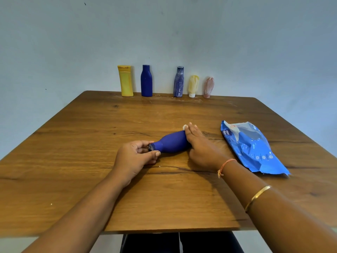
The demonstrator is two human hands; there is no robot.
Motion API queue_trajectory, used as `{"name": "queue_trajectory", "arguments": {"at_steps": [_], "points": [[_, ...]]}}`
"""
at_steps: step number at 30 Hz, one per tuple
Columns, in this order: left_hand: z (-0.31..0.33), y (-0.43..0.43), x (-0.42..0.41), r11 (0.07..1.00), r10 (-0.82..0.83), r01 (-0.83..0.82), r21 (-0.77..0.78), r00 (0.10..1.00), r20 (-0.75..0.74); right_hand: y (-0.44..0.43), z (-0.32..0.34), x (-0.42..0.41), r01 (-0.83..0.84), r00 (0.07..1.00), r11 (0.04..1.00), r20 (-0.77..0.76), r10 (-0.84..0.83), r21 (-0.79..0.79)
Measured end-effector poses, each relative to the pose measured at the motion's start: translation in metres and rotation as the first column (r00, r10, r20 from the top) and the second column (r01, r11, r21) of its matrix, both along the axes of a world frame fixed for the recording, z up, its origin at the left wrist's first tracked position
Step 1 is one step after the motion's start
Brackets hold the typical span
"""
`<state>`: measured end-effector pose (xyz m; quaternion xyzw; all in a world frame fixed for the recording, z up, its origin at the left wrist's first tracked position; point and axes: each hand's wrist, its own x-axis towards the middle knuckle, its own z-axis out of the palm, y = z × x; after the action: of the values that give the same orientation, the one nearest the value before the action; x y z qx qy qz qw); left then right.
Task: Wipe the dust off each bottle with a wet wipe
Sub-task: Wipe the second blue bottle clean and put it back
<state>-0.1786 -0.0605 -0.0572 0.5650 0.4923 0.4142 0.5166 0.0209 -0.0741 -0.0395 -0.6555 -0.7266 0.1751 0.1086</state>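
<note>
A blue bottle (pixel 171 142) lies on its side in the middle of the wooden table (pixel 91 161), cap end toward the left. My left hand (pixel 135 157) pinches the cap end between fingers and thumb. My right hand (pixel 198 145) wraps over the bottle's base end and presses a white wet wipe (pixel 185 127) against it; only a corner of the wipe shows past my fingertips. Along the far edge stand a yellow bottle (pixel 125 81), a clean blue bottle (pixel 146 80), a dusty streaked blue bottle (pixel 178 82), a dusty yellow tube (pixel 193 86) and a dusty pink tube (pixel 208 87).
A blue wet-wipe packet (pixel 251 148) lies flat on the table to the right of my right hand, its flap open. A pale wall rises just behind the row of bottles. The table's near edge runs below my forearms.
</note>
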Motion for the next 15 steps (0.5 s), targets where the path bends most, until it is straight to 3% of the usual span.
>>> {"name": "queue_trajectory", "arguments": {"at_steps": [3,7,15], "points": [[0.000,0.000,0.000,1.000,0.006,-0.006,-0.004,1.000,-0.006,0.001,0.003,0.005,0.087,0.988,0.996,-0.124,-0.091,-0.035],[0.001,-0.001,0.000,1.000,0.003,-0.003,0.001,1.000,0.004,-0.007,-0.001,-0.006,0.099,0.991,0.995,-0.095,-0.099,-0.006],[-0.004,0.001,-0.001,1.000,-0.011,0.010,0.005,0.996,0.084,-0.034,0.004,-0.068,-0.227,0.974,0.970,-0.003,0.229,0.090]]}}
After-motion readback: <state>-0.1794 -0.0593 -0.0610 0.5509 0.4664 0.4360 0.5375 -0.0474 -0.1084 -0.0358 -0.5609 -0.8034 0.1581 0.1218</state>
